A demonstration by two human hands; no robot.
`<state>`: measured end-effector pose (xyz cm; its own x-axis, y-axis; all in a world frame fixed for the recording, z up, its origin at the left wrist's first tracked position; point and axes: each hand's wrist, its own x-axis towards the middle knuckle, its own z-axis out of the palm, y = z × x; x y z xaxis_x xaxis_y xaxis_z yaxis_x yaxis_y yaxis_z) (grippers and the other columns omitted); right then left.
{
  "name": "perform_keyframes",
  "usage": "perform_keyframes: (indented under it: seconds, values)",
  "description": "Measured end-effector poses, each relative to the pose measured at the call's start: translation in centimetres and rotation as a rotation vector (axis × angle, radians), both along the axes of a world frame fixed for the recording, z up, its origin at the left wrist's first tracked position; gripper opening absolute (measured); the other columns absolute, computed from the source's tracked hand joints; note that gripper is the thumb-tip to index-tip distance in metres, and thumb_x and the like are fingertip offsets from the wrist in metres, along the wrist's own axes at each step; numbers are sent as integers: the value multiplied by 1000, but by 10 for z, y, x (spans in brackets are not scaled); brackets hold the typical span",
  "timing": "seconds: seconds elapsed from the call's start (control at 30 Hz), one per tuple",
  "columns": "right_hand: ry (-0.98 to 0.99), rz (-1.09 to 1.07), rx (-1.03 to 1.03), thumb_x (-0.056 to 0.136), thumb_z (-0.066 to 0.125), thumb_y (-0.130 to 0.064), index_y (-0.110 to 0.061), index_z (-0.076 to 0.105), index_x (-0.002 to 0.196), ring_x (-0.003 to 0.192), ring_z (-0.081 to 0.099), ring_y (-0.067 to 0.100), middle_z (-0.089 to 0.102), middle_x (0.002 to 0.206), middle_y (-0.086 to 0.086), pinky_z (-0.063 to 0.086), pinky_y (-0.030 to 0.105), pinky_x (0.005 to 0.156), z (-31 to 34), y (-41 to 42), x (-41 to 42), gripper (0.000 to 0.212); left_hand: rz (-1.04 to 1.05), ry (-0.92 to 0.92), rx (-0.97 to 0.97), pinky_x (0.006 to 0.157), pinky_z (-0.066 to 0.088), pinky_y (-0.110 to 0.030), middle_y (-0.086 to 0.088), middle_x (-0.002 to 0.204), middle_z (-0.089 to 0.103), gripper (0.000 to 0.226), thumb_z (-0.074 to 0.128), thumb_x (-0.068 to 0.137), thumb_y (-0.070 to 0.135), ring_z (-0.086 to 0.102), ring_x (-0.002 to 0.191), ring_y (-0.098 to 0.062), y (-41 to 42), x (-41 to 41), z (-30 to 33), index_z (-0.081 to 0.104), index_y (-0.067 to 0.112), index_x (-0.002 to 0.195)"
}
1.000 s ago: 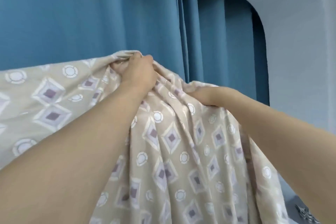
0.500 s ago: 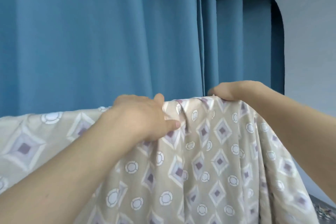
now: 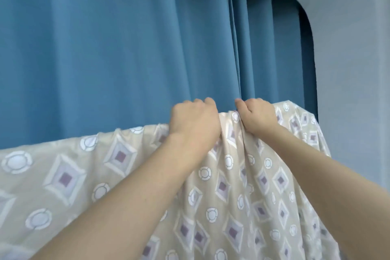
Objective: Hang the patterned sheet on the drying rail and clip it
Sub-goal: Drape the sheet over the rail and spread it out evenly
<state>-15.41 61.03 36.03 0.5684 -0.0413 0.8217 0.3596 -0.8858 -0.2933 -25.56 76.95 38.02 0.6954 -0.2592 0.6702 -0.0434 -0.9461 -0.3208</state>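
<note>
Two hands: both gripped the sheet's top edge, close together, just right of centre.
Left hand (image 3: 194,120): fingers curled over the fold, bunching cloth at 9 o'clock of the right hand.
Right hand (image 3: 256,115): fingers curled round gathered cloth.
Sheet (image 3: 232,186): beige with diamonds and circles, draped downward, filling the lower frame.
Curtain (image 3: 105,48): blue, behind at 12 o'clock.
Wall (image 3: 354,69): pale, at 3 o'clock.

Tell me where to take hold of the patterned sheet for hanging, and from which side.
Take the patterned sheet along its raised top fold, reaching up from the near side. Everything below hangs slack and would only bunch. The left hand and right hand both have their grip there, close together, fingers curled over the fold toward the blue curtain. No rail shows.
</note>
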Motion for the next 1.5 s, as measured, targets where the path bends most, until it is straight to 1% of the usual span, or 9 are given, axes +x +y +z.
perform_keyframes:
  seconds: [0.1,0.37,0.63,0.73,0.83,1.0,1.17,1.33,1.5]
  values:
    - [2,-43,15,84,19,-43,-11,24,49,54,35,28,29,47,5,20,36,52,0,-4,0,48,121,-66,81,74,31,-40,-9,109,52,42,25,100,47,47,91,-28,27,-20,-33,41,14,119]
    - [29,-93,73,95,31,-35,-9,27,51,58,38,31,34,50,9,25,36,55,0,14,1,51,250,50,-99,69,33,-34,-7,85,57,69,4,97,58,54,85,-29,160,-62,4,59,16,92]
    - [114,-70,46,102,29,-30,-5,39,55,76,52,38,46,61,13,35,38,68,0,42,-2,54,227,54,-178,69,33,-34,-3,76,46,52,9,101,44,46,78,-26,181,-63,4,51,18,84]
    - [-69,53,-53,95,20,-39,0,51,67,72,51,34,53,66,11,28,33,68,-5,56,-21,57,224,63,-177,65,29,-33,-4,79,47,50,11,101,38,45,77,-26,172,-62,3,55,17,88]
    - [-214,175,-153,94,19,-40,-8,57,75,73,52,26,54,70,4,37,38,72,-9,101,-50,53,185,59,-153,69,31,-33,-6,88,59,53,13,101,33,48,80,-28,160,-64,4,62,13,98]
    - [-247,181,-112,94,22,-34,-14,31,54,57,42,31,41,49,3,37,42,67,-20,175,-88,46,70,248,-293,78,36,-34,-8,120,58,24,30,95,21,50,98,-30,178,-91,19,53,18,98]
    - [33,12,18,98,27,-32,-7,29,52,64,50,40,41,52,16,29,39,60,-4,170,-107,53,251,89,-101,78,31,-39,-7,116,58,43,13,101,43,53,107,-30,270,-164,-8,49,23,111]
    - [272,-59,40,100,25,-24,-5,46,71,82,48,34,55,80,16,37,39,78,15,205,-139,40,295,-74,-109,69,34,-33,-3,93,67,55,9,100,51,63,88,-27,353,-204,-11,54,21,89]
    - [-85,224,-148,95,20,-44,-13,61,79,81,55,27,63,81,6,42,37,75,11,322,-197,54,167,-104,-47,66,31,-32,-5,96,67,48,16,103,43,65,88,-27,354,-202,-15,56,17,100]
